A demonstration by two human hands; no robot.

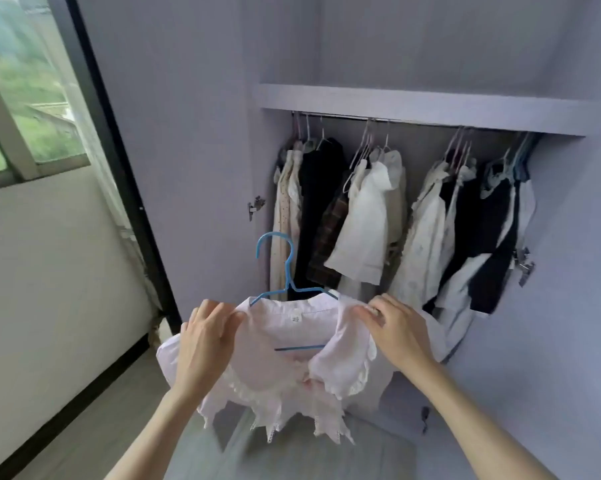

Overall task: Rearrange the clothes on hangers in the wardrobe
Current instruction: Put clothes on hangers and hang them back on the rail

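both hands hold a pale pink blouse (285, 344) in front of an open wardrobe (188, 133), nearest the camera and well below the rail.
wardrobe: lilac panels, door swung left, one shelf (413, 105) across the top of the hanging space.
hanging clothes: three bunches on a metal rail (344, 116) just under the shelf; cream and black garments at left (302, 202), a white short-sleeved top (365, 223) with a plaid piece in the middle, white and dark navy garments at right (482, 220).
window (22, 98): far left, greenery outside, blurred.
pale pink blouse: lace-edged collar and hem, neck label showing, draped on a blue hanger (285, 268) whose hook stands up clear of the rail.
left hand (205, 344): fingers curled on the blouse's left shoulder.
right hand (396, 330): fingers pinching the right shoulder; the two hands are apart, one at each end of the hanger.
hinges (256, 206): metal, on the wardrobe's left edge.
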